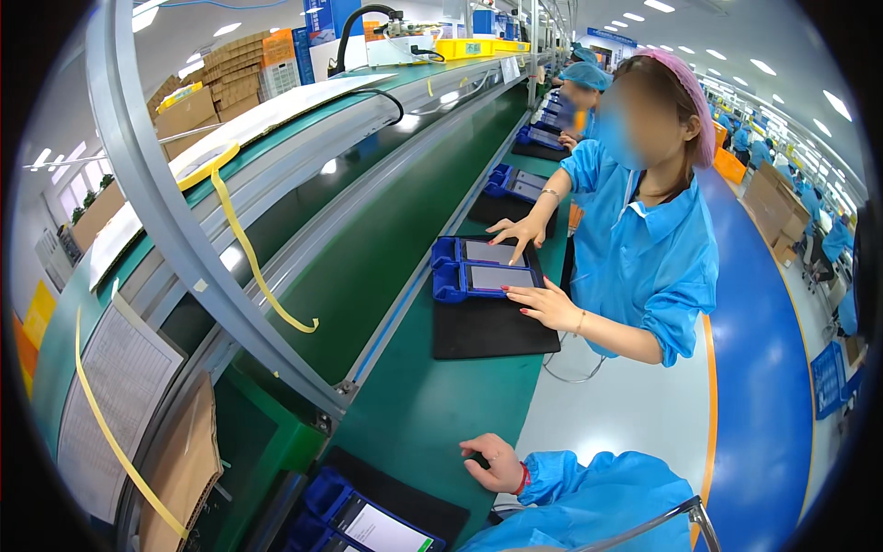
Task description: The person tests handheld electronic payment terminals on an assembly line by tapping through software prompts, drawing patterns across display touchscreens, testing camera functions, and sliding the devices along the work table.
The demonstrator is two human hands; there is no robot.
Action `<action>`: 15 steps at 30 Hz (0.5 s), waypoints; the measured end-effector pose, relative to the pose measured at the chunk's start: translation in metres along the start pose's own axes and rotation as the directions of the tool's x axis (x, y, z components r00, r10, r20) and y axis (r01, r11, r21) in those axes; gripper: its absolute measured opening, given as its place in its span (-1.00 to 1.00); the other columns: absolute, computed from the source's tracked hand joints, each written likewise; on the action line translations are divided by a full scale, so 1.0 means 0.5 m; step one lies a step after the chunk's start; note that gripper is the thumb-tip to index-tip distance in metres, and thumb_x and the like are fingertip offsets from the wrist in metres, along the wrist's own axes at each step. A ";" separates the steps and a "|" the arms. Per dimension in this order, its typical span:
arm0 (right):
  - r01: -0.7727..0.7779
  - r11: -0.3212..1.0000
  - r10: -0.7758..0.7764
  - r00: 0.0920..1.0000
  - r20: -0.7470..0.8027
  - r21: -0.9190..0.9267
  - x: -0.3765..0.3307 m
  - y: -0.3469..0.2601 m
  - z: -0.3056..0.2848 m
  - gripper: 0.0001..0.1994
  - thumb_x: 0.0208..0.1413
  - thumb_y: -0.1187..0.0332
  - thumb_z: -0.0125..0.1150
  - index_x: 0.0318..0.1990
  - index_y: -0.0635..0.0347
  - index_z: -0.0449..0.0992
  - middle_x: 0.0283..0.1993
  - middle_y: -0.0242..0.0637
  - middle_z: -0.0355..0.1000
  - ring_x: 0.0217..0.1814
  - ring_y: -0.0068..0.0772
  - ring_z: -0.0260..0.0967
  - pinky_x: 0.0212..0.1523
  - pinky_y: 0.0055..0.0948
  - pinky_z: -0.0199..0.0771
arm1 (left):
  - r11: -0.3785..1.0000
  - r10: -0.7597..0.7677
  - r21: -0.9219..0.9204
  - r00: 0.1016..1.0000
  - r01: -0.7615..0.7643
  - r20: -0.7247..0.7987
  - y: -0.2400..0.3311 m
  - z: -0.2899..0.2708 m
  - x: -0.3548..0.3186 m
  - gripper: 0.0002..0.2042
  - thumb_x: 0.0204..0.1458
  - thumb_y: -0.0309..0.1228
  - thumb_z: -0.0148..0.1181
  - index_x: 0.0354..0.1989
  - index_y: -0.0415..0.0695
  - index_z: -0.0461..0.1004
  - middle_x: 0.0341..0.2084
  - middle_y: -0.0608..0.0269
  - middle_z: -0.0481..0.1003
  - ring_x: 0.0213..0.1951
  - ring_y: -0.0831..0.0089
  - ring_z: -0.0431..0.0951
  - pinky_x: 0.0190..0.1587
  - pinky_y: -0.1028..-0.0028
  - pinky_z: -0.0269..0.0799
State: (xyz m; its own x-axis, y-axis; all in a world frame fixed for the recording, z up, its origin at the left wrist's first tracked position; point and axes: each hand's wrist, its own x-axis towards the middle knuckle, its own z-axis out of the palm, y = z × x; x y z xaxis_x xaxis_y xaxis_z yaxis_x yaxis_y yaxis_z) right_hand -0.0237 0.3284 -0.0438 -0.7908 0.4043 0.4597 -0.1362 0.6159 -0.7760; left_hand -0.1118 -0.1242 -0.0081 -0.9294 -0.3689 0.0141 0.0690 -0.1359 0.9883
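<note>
My right hand (497, 463) rests at the edge of the green worktop (405, 405), a red band at its wrist and a blue sleeve behind it. Its fingers are loosely curled, with no object visible in them. To its lower left, apart from it, a blue fixture (324, 497) holds a phone (391, 529) with a lit white screen and a green patch. Under the fixture lies a black mat (432, 501). The lower picture edge cuts off part of the fixture and phone. My left hand is out of the picture.
Ahead, a co-worker (644, 248) in blue touches two phones in a blue fixture (449, 269) on a black mat (497, 328). More fixtures line the bench beyond. Left are a green conveyor belt (368, 221), a metal post (184, 221) and hanging yellow tape (244, 239). A metal rail (694, 506) shows at lower right.
</note>
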 end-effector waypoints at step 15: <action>-0.157 0.987 0.143 0.941 0.305 0.022 0.060 0.020 -0.005 -0.79 0.10 0.35 0.03 -0.13 0.20 0.45 -0.28 -0.17 0.44 -0.22 -0.14 0.40 -0.21 -0.34 0.42 | 0.937 -0.343 -0.160 0.901 0.310 -0.265 -0.051 -0.022 -0.029 -0.42 -0.03 -0.38 0.01 0.23 -0.19 0.07 0.09 -0.06 0.25 0.10 0.16 0.26 0.15 0.26 0.17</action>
State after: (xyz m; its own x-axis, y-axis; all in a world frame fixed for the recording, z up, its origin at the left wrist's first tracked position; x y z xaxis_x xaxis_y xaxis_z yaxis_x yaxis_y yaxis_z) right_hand -0.0472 0.3481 -0.0367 -0.9462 0.2623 0.1896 -0.0231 0.5298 -0.8478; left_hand -0.0960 -0.1253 -0.0351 -0.7653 -0.5293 -0.3663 -0.1649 -0.3888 0.9065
